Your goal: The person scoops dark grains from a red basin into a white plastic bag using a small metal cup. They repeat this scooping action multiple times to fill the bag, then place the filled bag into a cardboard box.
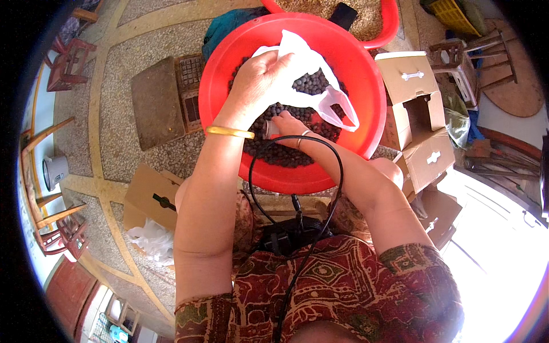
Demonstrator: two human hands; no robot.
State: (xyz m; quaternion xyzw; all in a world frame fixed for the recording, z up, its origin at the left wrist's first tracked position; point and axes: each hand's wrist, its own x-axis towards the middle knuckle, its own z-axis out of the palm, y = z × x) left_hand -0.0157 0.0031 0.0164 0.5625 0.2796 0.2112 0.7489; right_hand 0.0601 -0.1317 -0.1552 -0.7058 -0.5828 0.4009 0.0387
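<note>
A large red plastic basin (371,103) stands before me with a heap of small dark round berries or similar fruit (279,158) in it. My left hand (257,79) is shut on a white plastic bag (300,55) held over the heap. One bag handle (349,115) hangs loose to the right. Dark fruit shows within the bag's outline; I cannot tell whether it lies inside or beyond it. Lower down, my right hand (289,124) grips a small pale cup-like container (271,129) among the fruit. The cup's contents are hidden.
Cardboard boxes (411,77) stand right of the basin, another box (148,193) with white plastic bags (152,240) at lower left. A second red basin (388,21) holds pale grainy material and a dark phone-like object (343,16). A black cable (342,167) loops across my right forearm.
</note>
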